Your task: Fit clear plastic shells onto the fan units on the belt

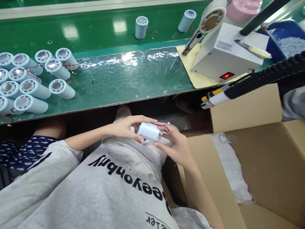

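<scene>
Above my lap I hold a light-blue cylinder (150, 131) lying on its side, with thin dark-red wires and a small white plug along its top. My left hand (127, 127) is closed on its left end, thumb below and fingers over the top. Around the clear, ribbed right end close the fingers and thumb of my right hand (175, 143). Part of that end is hidden by the fingers. On the bench to the left stand and lean several similar light-blue cylinders (35, 89) with round metal discs in their ends.
Two more cylinders stand on the green conveyor (102, 30). At the right are a white box-shaped device (228, 54) with a lit red switch, a black corrugated hose (267, 74), a blue bin (283, 28) and an open cardboard box (269, 165). Another person's leg shows at left.
</scene>
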